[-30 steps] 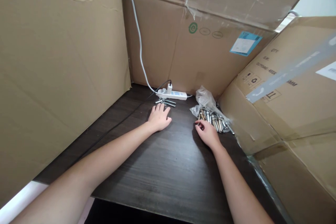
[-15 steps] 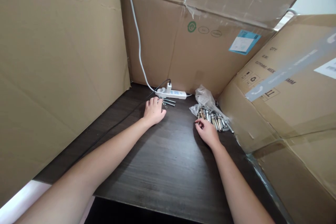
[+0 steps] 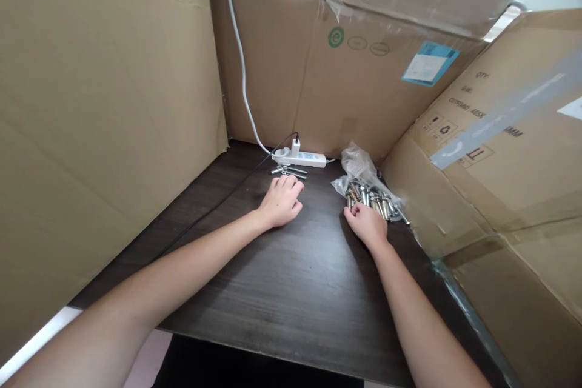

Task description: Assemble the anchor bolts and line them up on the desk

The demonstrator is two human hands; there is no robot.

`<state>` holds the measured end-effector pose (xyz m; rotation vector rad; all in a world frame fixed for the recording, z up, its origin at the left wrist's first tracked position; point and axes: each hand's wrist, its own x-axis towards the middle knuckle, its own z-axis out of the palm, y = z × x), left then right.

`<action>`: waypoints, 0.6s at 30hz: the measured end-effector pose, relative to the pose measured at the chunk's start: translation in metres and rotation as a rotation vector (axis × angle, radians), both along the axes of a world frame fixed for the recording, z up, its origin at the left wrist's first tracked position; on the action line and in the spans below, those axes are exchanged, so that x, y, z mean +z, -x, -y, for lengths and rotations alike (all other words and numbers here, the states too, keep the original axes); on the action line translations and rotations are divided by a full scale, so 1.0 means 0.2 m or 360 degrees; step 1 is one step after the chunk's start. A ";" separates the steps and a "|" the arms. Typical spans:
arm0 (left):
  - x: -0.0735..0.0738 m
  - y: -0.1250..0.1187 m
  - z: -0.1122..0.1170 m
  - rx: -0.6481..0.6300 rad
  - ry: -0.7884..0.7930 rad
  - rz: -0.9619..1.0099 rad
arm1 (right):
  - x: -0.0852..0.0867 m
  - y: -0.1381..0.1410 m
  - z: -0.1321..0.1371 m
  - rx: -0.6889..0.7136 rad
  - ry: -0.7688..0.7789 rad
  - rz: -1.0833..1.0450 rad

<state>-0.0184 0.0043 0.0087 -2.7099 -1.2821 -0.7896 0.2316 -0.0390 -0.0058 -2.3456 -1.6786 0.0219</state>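
My left hand (image 3: 280,201) lies palm down on the dark table, fingers slightly bent and thumb apart, just in front of a few silvery bolts (image 3: 296,173). Its fingertips hide whatever small parts are beneath them. My right hand (image 3: 367,225) has its fingers curled together at the near edge of a pile of expansion bolts (image 3: 381,206), silver and brass-coloured. Whether anything sits between those fingers is hidden. Behind and partly around the pile lies a crumpled clear plastic bag (image 3: 359,162).
A white power strip (image 3: 307,159) with a plugged-in charger stands behind the loose bolts. From it a black cable (image 3: 218,203) crosses the table leftward and a white cord (image 3: 240,66) rises. Large cardboard boxes wall in the left (image 3: 109,103), back (image 3: 273,60) and right (image 3: 509,194).
My left hand has drawn back toward me and slightly right, uncovering more of the bolts. The right hand stays by the pile, fingers curled. The whole view has shifted slightly.
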 end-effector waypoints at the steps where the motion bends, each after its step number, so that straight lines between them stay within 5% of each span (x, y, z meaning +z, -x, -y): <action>1: 0.00 0.00 0.01 -0.0035 0.0003 0.0000 | 0.00 0.00 0.00 0.0001 -0.0005 -0.0004; 4: 0.00 0.01 0.02 -0.0070 -0.0002 0.0040 | -0.02 0.00 0.00 0.0012 -0.0126 -0.0113; 10: -0.01 0.02 0.00 -0.0170 -0.0011 0.0077 | -0.06 -0.05 -0.01 0.0057 -0.0578 -0.0944; 18: 0.00 0.01 0.00 -0.0227 0.0016 0.0086 | -0.06 -0.03 0.00 0.0133 -0.0595 -0.1491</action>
